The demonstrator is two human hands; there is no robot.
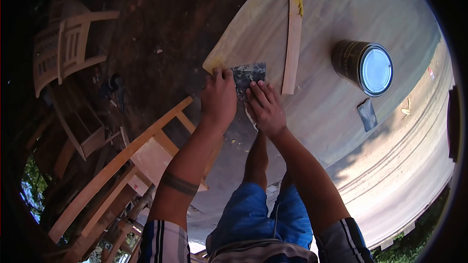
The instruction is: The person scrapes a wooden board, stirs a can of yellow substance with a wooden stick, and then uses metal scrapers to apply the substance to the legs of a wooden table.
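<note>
A dark, worn sheet (249,74) with pale smears lies at the corner of the large wooden panel (321,112). My left hand (219,98) has its fingers curled at the sheet's left edge, by the panel's corner. On the sheet's right part rest the fingertips of my right hand (265,107), fingers stretched out side by side. Right of the hands, a long wooden strip (292,44) with a yellow-stained upper end lies on the panel.
A metal can (347,61) with a shiny lid and a small dark sheet (367,115) are on the panel at right. Wooden chairs (73,44) stand at upper left, and a wooden chair frame (117,158) is close to my left forearm.
</note>
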